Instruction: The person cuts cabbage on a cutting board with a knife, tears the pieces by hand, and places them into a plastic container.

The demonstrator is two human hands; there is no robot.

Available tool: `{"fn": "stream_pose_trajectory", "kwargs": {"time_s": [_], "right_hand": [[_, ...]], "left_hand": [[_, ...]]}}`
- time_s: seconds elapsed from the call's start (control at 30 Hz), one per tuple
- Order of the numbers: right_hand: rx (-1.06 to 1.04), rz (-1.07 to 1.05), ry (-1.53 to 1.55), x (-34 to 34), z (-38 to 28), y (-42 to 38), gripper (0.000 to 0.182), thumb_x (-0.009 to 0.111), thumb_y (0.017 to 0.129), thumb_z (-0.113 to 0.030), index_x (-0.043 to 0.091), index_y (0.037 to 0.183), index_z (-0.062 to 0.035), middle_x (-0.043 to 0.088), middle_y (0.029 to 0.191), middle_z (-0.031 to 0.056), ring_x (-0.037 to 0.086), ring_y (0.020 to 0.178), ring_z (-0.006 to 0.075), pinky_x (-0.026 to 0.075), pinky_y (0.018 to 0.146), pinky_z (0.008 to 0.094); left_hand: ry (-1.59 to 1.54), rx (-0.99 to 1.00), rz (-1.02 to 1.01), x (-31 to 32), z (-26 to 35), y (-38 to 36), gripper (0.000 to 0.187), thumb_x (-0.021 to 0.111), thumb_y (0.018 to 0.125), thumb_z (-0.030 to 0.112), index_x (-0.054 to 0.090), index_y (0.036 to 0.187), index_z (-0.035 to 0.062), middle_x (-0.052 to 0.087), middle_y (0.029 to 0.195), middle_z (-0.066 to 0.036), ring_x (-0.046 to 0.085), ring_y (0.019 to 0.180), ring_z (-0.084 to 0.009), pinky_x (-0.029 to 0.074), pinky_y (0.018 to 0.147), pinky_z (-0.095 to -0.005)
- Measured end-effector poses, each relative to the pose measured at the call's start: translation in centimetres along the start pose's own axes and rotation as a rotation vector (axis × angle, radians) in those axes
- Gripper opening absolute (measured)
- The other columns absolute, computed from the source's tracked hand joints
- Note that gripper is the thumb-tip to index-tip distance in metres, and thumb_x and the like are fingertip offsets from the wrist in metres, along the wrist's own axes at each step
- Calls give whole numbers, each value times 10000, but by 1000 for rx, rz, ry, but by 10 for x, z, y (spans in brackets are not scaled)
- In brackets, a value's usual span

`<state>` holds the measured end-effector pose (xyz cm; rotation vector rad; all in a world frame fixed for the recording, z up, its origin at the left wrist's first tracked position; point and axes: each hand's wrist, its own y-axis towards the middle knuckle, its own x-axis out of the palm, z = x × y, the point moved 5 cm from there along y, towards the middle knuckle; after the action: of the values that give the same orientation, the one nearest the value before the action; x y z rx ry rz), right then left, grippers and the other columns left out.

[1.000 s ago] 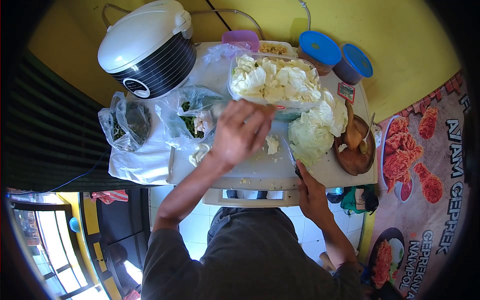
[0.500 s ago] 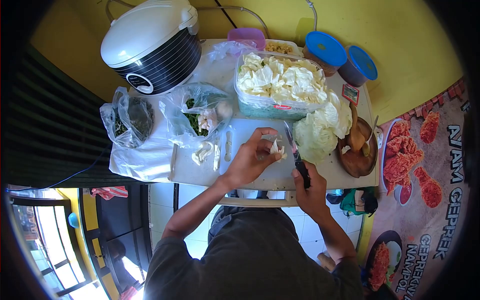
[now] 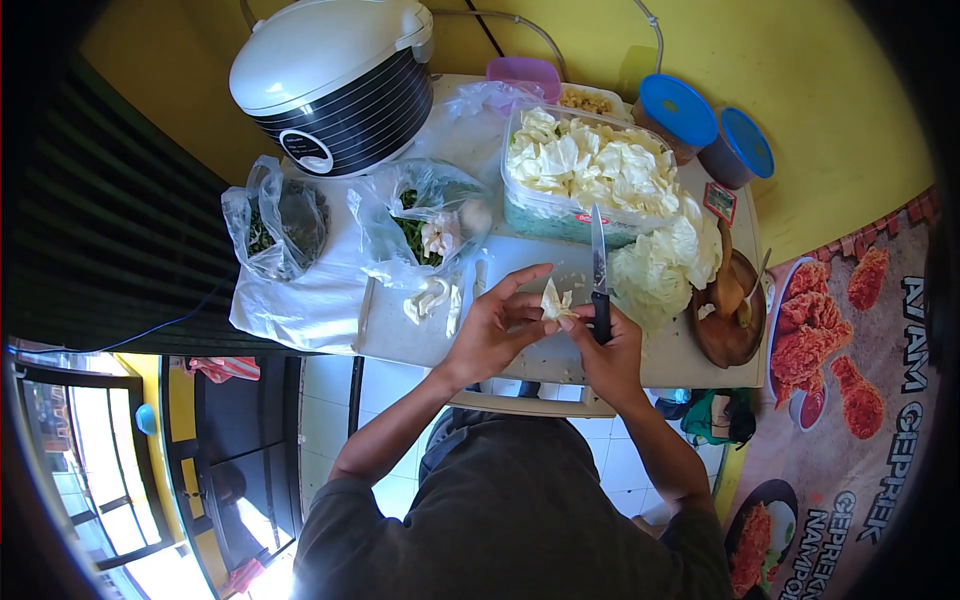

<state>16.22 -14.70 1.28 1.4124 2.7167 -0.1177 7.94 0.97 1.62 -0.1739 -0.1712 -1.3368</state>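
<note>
My left hand (image 3: 497, 328) pinches a small pale cabbage piece (image 3: 554, 300) between thumb and fingers, above a white cutting board (image 3: 500, 262). Beside it, my right hand (image 3: 608, 350) is wrapped round the black handle of a knife (image 3: 599, 262), whose blade points away from me. The right thumb and fingertip touch the same piece. Just beyond the hands stands a clear container (image 3: 560, 222) heaped with torn cabbage leaves (image 3: 590, 160). A partly stripped cabbage (image 3: 645, 275) lies to the right of the knife. Pale scraps (image 3: 430, 300) rest left of my left hand.
A rice cooker (image 3: 345, 95) stands at the back left. Nearer are plastic bags with greens (image 3: 275, 225) and with garlic (image 3: 440, 235). Two blue-lidded tubs (image 3: 678, 110) stand at the back right. A wooden mortar (image 3: 728, 345) with a pestle sits near the right edge.
My right hand has come closer to my left, and its fingertips now touch the held piece. The knife blade has turned more upright. The whole view has shifted slightly.
</note>
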Motion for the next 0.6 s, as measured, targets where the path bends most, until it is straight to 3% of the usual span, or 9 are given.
{"fn": "stream_pose_trajectory", "kwargs": {"time_s": [0.13,0.23,0.33,0.43,0.53,0.6], "right_hand": [[-130,21,-52,6,1,-1,131,751,976,-115,707,1037,-7,717,894,25,585,758,54,485,688,253],[-101,1,-118,9,4,-1,155,748,977,-124,707,1064,-2,718,872,34,580,729,57,481,663,254],[-78,-28,-252,6,7,1,195,753,969,-127,707,1101,9,729,871,58,629,747,80,503,675,264],[-138,-21,-259,4,0,3,231,761,959,-124,708,1135,16,743,893,80,677,783,107,527,702,277],[-196,-49,-206,3,-6,4,264,773,946,-118,708,1163,18,754,935,98,703,829,125,548,743,283],[-228,-105,-193,4,-10,2,295,790,932,-118,707,1181,17,755,962,103,705,858,126,555,772,280]], "left_hand": [[-15,7,40,-7,-9,1,673,775,944,30,450,1533,50,754,1119,-60,664,1005,-102,524,903,-293],[197,-19,99,-12,-4,-2,651,810,910,46,495,1479,48,761,1061,-94,703,931,-133,561,820,-306],[673,74,163,-19,1,-1,570,834,872,60,567,1375,30,761,999,-138,746,861,-191,595,762,-334],[758,43,140,-21,13,2,480,841,852,69,619,1274,14,763,1000,-170,771,904,-251,617,790,-364],[530,5,62,-20,13,0,445,843,854,83,645,1247,15,771,1055,-164,775,967,-258,619,842,-357],[574,111,52,-16,11,-4,449,852,851,89,651,1246,17,772,1074,-160,772,999,-249,617,866,-351]]}}
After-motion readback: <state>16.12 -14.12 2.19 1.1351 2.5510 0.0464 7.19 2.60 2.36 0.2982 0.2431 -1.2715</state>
